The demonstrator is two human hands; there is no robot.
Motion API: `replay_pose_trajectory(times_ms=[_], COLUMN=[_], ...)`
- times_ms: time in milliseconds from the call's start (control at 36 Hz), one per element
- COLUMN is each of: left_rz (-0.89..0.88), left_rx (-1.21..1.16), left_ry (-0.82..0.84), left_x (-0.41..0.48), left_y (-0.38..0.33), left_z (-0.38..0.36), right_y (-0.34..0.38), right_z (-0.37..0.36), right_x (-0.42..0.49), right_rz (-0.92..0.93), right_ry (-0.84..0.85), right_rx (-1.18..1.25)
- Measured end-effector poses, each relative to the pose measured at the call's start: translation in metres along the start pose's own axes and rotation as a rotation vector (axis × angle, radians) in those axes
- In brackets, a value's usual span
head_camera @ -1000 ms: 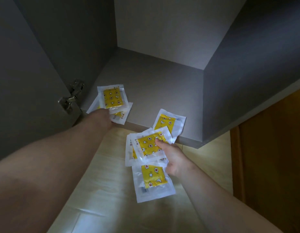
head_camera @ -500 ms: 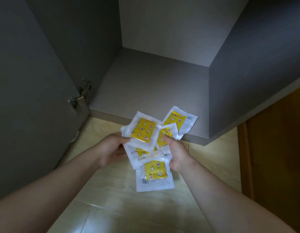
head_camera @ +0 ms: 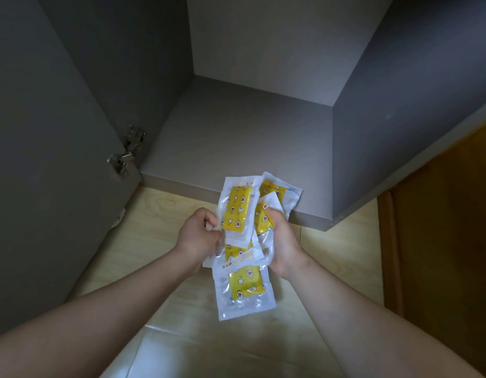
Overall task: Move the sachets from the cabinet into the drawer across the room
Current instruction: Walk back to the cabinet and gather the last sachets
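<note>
Both hands grip sachets [head_camera: 237, 211] | left hand [head_camera: 198, 236] | right hand [head_camera: 281, 241] | fingers curled

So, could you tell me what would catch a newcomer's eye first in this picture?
The bright yellow sachets stand out first: a fanned bunch low in the centre, pinched between the left-hand grip and the right-hand grip, above the pale floor. Behind them stands the open grey cabinet, with a metal hinge on its door at the left.
</note>
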State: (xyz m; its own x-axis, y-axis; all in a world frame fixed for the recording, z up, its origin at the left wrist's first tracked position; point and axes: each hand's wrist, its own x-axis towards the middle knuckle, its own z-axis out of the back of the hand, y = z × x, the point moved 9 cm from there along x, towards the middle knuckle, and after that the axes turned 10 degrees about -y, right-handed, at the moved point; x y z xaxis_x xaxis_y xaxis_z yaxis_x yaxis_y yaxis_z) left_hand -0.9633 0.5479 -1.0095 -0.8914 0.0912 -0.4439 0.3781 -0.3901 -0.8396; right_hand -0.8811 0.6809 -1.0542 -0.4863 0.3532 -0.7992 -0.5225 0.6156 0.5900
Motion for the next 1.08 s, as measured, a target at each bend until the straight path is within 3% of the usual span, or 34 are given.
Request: replay_pose_trajectory(times_ms=[111,222,306,389,445,528,667,778,917,1084], left_rz=[-0.140,-0.218,-0.170,0.003,0.159,0.298,0.316,0.336,0.233,0.221], left_rx=[0.235,0.386,0.291,-0.023,-0.231,-0.356,-0.351,-0.315,-0.146,-0.163], left_ry=[-0.048,-0.049,-0.062,-0.061,-0.006,0.132,0.326,0.262,0.244,0.176], left_x=[0.001,-0.004,-0.002,-0.004,-0.009,-0.015,-0.018,-0.011,-0.002,0.003], left_y=[-0.011,-0.019,-0.014,-0.006,0.000,0.005,0.005,0.010,0.011,0.015], left_z=[0.005,0.008,0.011,0.011,0.005,-0.006,-0.018,-0.011,-0.003,0.009], right_y=[0.010,0.011,0.009,0.006,0.005,0.003,0.007,0.012,0.018,0.034], right_z=[-0.011,-0.012,-0.004,-0.001,-0.001,-0.005,-0.004,0.007,0.021,0.039], right_x=[-0.009,-0.015,-0.009,-0.005,-0.001,-0.002,-0.007,-0.008,-0.007,-0.012], right_rz=[0.107,0.138,0.115,0.104,0.099,0.104,0.108,0.101,0.013,0.162], right_ry=[0.091,0.048,-0.032,-0.078,-0.077,-0.058,-0.059,-0.140,-0.219,-0.432], right_rx=[-0.059,-0.185,-0.168,-0.118,-0.087,-0.078,-0.096,-0.133,-0.008,0.114])
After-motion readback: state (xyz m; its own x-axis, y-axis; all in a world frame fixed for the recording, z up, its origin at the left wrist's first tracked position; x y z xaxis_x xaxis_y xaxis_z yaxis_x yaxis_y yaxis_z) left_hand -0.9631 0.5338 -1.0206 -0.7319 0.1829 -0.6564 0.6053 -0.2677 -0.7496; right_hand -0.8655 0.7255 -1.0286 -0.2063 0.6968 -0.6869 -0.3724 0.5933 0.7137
